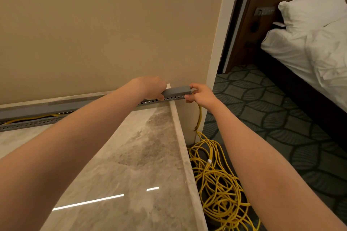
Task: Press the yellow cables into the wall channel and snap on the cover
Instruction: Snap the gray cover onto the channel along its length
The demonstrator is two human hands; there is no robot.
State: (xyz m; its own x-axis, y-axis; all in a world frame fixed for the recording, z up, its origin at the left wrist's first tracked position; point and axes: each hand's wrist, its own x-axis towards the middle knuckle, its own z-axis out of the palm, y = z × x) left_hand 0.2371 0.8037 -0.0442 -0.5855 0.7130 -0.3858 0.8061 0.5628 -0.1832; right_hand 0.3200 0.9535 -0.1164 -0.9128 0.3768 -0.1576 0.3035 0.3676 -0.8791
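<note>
A grey perforated channel (30, 123) runs along the foot of the beige wall, on the back edge of a marble counter (131, 155). Yellow cables (28, 118) lie inside it at the left. A grey cover (177, 90) sits over the channel's right end, its left part lower and its right end raised. My left hand (152, 88) grips the cover from above, near the wall. My right hand (199, 93) pinches the cover's right end at the counter corner. Below that hand the yellow cables (199, 116) drop to a tangled pile (217, 184) on the floor.
The counter's right edge (185, 155) drops to patterned green carpet (281, 118). A bed with white linen (309, 47) stands at the right. A white wall corner (217, 43) rises just behind my right hand.
</note>
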